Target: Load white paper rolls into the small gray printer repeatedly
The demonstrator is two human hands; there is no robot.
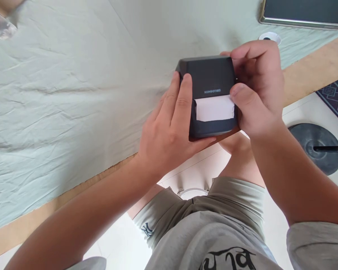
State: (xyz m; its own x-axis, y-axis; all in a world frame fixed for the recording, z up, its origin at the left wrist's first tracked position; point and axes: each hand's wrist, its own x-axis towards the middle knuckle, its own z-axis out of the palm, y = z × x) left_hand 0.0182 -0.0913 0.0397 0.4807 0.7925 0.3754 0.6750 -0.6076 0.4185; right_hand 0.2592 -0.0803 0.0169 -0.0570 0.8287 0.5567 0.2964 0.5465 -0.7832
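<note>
- While the left grip lies along the left side of the black printer, its thumb passes at the near end; this grip is closed on the body.
- The right grip holds the printer's right side, and the right thumb rests beside the white paper at the opening.
- The printer is held near the edge of the bench; whether it touches the cloth, one cannot tell.
- To hold it well, both grips should press evenly, and the right thumb should not bend the paper.
- It would be safer to have the printer fully above the cloth.
- Beyond the printer, to its right, lie a small white disc and a dark flat device; the right grip should not push them.
</note>
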